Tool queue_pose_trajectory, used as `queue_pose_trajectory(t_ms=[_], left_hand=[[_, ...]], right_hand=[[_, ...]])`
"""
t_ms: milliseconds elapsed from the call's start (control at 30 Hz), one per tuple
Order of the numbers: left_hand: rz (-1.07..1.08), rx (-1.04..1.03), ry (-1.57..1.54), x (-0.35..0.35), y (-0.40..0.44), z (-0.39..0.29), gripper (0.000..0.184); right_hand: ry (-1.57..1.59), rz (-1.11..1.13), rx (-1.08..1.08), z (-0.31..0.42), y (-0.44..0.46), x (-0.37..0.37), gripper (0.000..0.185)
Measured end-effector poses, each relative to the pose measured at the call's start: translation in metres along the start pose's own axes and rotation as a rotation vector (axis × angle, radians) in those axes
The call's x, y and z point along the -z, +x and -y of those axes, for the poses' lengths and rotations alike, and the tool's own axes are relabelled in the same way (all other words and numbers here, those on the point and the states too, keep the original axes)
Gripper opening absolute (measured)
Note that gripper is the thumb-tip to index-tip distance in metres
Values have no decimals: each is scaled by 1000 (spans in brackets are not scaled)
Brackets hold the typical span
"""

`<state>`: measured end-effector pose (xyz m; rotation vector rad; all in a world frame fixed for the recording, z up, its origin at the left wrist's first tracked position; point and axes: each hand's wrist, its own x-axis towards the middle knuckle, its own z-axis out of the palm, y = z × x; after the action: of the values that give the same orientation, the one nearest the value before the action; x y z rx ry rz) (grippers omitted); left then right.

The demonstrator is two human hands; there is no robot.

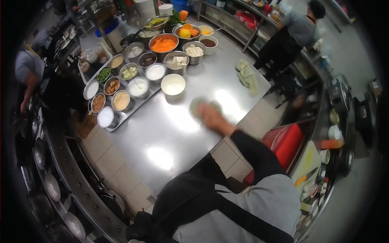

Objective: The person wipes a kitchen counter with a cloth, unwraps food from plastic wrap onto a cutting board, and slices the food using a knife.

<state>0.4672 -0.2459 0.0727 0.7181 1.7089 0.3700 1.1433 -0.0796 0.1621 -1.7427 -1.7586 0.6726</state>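
Note:
My right hand [214, 120] is stretched over the steel table [142, 133], smeared by motion. Its fingers press on a greenish-grey cloth [195, 106] that lies bunched against the tabletop; its outline is blurred. Left of that hand stands a white bowl [173, 86] with white contents. To the right, a second pale green cloth [246, 77] lies crumpled near the table's edge. My left hand does not show in this view.
A tray [133, 111] holds several tubs of ingredients. Behind are bowls of shredded carrot [163, 43] and white cubes [177, 60]. A red bin [283, 139] and cutting board [306, 162] are at right. People stand left [30, 69] and right [298, 30].

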Motion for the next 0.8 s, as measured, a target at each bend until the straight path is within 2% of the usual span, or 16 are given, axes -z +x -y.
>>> queue_pose_trajectory(t_ms=[33, 133, 200, 300, 333, 400, 433, 467, 500, 533, 600, 667, 700, 733, 767, 800], left_hand=[[-9, 8, 10, -10, -3, -5, 20], [-40, 43, 26, -51, -15, -22, 20], [-53, 81, 39, -79, -29, -31, 20], [-42, 116, 72, -123, -47, -43, 20], [-33, 125, 73, -137, -52, -49, 20], [-16, 125, 78, -161, -56, -61, 20], [-11, 120, 81, -171, -57, -67, 20], [-4, 113, 89, -180, -59, -72, 20], [-1, 108, 94, -187, -61, -76, 19], [6, 100, 102, -193, -62, -80, 19], [11, 82, 105, -202, -65, -86, 19], [8, 67, 111, -206, -69, -93, 19], [6, 58, 110, -209, -71, -95, 19], [3, 52, 109, -210, -72, -98, 19], [1, 41, 108, -212, -73, -100, 19], [-1, 31, 108, -211, -77, -100, 19]], right_hand=[[-76, -253, 59, -63, 29, 20, 42], [-456, -467, -10, -180, 147, 101, 47], [-568, -531, -89, -195, 206, 131, 48], [-329, -736, -137, -186, 221, 71, 52], [-264, -626, -163, -164, 196, 41, 51], [-289, -430, 4, -96, 107, -6, 46], [162, -191, -81, -57, 64, -12, 52], [194, -31, -20, -35, 20, -27, 48], [24, -30, 305, -28, -12, -41, 46], [28, -30, 303, -28, -13, -19, 46], [518, 422, 248, -38, -5, 59, 46], [-56, -142, 422, -122, 24, 119, 58], [-204, -223, 307, -142, 37, 180, 55], [-309, -153, 157, -164, 44, 229, 72], [-490, -146, 119, -221, 53, 244, 74], [-472, -214, 55, -260, 67, 248, 72]])
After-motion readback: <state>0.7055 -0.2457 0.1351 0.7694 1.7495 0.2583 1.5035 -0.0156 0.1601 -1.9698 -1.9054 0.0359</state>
